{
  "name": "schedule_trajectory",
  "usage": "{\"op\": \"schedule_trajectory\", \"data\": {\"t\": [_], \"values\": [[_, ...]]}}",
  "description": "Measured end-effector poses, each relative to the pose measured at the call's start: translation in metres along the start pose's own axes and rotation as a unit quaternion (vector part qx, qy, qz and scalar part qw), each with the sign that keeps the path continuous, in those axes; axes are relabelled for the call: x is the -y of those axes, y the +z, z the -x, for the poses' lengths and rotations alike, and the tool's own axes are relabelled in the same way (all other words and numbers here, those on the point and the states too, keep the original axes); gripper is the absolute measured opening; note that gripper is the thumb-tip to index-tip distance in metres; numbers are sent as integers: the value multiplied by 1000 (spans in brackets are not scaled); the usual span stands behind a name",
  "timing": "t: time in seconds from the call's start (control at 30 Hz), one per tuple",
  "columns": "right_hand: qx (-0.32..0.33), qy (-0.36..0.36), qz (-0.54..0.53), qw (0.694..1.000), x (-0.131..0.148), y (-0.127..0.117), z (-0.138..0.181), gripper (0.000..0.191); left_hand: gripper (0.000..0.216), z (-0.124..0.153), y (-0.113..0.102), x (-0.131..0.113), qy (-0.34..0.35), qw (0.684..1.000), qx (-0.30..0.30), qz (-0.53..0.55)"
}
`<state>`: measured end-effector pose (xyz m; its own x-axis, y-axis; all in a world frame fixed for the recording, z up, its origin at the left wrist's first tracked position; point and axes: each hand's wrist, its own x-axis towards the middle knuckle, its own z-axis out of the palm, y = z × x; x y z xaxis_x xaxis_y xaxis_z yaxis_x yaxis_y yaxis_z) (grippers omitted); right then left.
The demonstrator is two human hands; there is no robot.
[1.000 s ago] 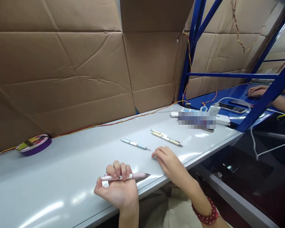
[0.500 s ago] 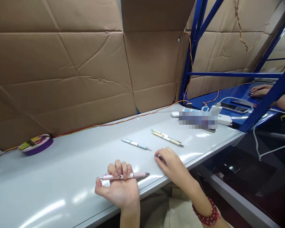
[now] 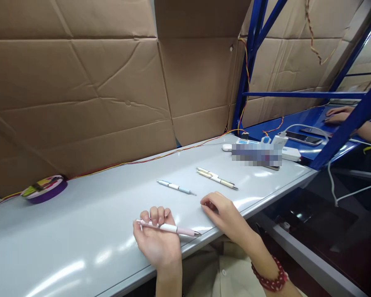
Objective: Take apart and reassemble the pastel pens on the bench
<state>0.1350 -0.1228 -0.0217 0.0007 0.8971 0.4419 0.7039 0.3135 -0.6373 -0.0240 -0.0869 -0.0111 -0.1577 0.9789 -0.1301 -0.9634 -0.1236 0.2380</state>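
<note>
My left hand (image 3: 159, 239)'s palm-up, fingers curled over a pink-and-white pen (image 3: 169, 228) lying across the palm, tip poking out right. Blue pen (image 3: 175, 187)'s farther back on the table (image 3: 80, 222), then two cream pens (image 3: 217, 178). Right hand (image 3: 221, 211)'s loosely curled near those; can't tell if it's gripping anything.

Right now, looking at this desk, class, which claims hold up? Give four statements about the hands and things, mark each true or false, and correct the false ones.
1. The left hand holds a pink-and-white pen. True.
2. The right hand grips the blue-and-white pen. False: the blue-and-white pen lies on the table.
3. A purple-sided round object sits near the cardboard. True.
4. The red bracelet is on the left arm. False: the red bracelet is on the right arm.
</note>
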Motion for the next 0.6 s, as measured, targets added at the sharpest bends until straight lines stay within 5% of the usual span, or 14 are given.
{"op": "schedule_trajectory", "data": {"t": [0.23,0.47,0.6], "values": [[21,16,-176,984,11,0,31,4,29,2,2,-3,1,998,9,57],[-17,69,-187,980,13,1,35,9,21,3,3,0,35,998,-47,-23],[17,49,-184,982,22,1,32,11,19,4,3,6,64,995,-45,-64]]}}
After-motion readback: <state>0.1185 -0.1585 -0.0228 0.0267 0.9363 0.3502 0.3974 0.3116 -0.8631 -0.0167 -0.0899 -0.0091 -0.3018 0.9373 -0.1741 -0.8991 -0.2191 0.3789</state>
